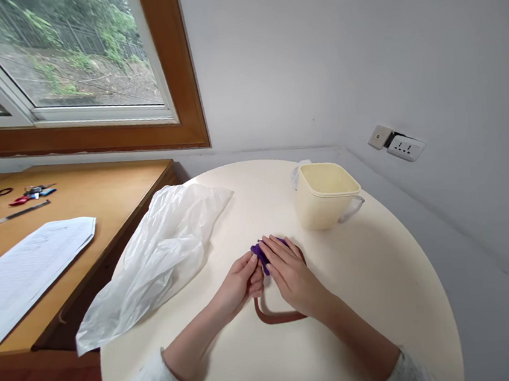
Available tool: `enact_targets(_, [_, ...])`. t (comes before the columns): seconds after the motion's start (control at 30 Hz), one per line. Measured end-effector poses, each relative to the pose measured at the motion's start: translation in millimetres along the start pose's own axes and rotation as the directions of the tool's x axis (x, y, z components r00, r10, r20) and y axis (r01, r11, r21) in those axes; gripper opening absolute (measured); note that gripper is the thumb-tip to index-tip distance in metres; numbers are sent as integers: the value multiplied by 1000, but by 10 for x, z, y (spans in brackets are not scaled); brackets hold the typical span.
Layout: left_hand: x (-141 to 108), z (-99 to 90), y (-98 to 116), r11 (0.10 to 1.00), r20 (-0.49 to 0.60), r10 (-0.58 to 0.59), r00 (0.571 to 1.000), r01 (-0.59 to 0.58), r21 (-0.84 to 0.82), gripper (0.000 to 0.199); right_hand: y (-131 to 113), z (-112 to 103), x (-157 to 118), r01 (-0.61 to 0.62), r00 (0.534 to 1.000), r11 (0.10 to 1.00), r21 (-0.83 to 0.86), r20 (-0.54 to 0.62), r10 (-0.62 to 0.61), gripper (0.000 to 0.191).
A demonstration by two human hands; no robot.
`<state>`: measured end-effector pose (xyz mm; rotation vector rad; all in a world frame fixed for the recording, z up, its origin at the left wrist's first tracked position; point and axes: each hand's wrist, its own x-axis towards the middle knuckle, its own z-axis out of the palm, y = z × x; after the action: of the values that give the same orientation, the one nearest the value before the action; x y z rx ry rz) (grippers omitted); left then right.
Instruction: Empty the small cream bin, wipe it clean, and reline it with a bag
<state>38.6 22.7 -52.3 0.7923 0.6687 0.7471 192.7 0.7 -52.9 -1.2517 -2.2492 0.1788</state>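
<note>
A small purple cloth (261, 256) lies between my hands at the middle of the round table. My left hand (242, 281) pinches the cloth's left edge between thumb and fingers. Over the rest of the cloth, my right hand (293, 274) lies palm down with its fingers stretched out, hiding much of it. Beneath both hands is a brown frame with rounded corners (279, 318), its far side mostly covered by the cloth and fingers. Just beyond my right hand stands an upright cream plastic bin (320, 208).
A crumpled white plastic bag (166, 260) spreads along the table's left side. Clear plastic (351, 209) shows beside the bin. On the wooden desk (117, 180) at left are papers (35, 268), a pen (15, 214) and keys (34, 192). A wall socket (406, 147) is at right.
</note>
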Motion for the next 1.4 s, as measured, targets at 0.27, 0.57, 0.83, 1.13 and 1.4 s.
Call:
enact_targets(0.27, [-38,130,-74,975,-92,25,995,-3,223,41,76,-19,22,76,989,996,-39,-121,-81,34])
enact_targets(0.57, [-89,149,-21,975,-223,162,961,-121,185,44,206,-50,-29,-19,989,997,69,-147,29,31])
enact_targets(0.83, [-127,69,-19,941,-230,335,914,-310,137,43,240,-3,-37,-248,920,917,311,-221,324,28])
enact_targets(1.13, [-79,-19,79,978,-184,206,961,-210,-2,37,204,102,-49,-427,852,807,407,-117,510,33])
enact_targets(1.4, [-22,-111,135,949,-13,-280,960,279,148,35,107,38,-77,-187,982,943,277,78,172,27])
